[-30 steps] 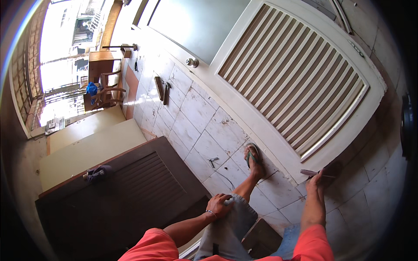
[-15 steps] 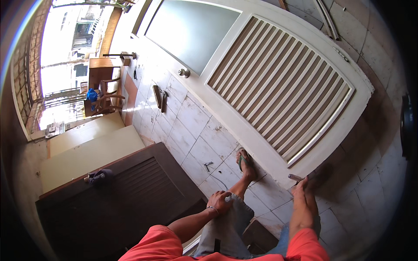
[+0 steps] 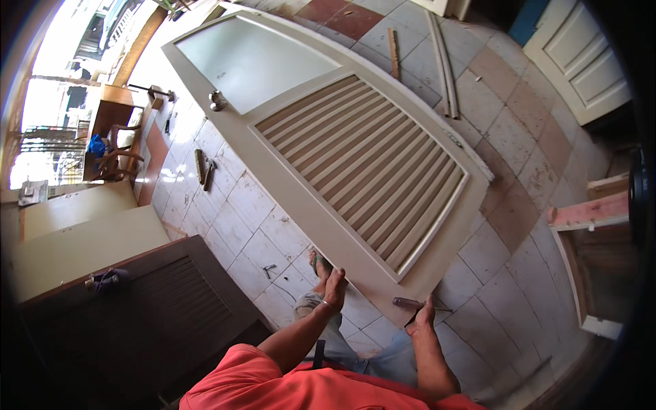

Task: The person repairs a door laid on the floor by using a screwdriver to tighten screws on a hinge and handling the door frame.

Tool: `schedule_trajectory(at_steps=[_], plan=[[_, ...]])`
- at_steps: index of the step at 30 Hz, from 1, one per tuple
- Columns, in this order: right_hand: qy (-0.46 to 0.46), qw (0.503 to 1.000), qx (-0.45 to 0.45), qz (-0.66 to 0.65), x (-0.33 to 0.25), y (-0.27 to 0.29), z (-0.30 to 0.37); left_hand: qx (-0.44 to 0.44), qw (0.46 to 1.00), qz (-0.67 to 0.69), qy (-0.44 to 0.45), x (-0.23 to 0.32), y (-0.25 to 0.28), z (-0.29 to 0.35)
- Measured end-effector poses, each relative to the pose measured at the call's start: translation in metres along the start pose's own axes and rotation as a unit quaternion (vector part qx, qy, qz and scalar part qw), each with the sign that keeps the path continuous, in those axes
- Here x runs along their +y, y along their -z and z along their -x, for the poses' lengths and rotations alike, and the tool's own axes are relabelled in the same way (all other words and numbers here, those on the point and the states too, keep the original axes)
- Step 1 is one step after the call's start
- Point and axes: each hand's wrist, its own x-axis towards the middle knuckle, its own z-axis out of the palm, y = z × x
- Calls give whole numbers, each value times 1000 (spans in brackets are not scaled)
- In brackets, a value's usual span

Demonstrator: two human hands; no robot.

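Note:
A white door (image 3: 376,290) with louvre slats (image 3: 362,171), a frosted glass panel (image 3: 256,61) and a round knob (image 3: 217,101) stretches from me toward the far left. Against its left long edge, close to the near end, is my left hand (image 3: 333,290), closed on that edge, with some fingers hidden. My right hand (image 3: 421,318) grips the near end by the corner. Held in it too is a screwdriver (image 3: 408,303) with a dark handle, its thin shaft poking out to the right. The door's underside is hidden.
A dark louvred door (image 3: 164,314) bearing a cap (image 3: 108,279) lies at left beside pale panels (image 3: 109,236). Tools (image 3: 203,171) lie on the tiled floor (image 3: 232,219). Wooden strips (image 3: 443,65) and a wooden frame (image 3: 591,213) are at right. A wooden chair (image 3: 119,147) stands far left.
My left hand has left my knee and taken hold of the door's edge. My right hand stays at the near corner with the screwdriver. The view has shifted, showing more floor at right.

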Motion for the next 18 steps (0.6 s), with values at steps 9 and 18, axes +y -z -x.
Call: schedule_trajectory(at_steps=[9,18], plan=[[72,989,-118,-42,-124,-21,100,-34,944,297,141,177,-192,47],[153,985,-85,4,-226,6,210,-28,962,264,65,263,-279,48]])
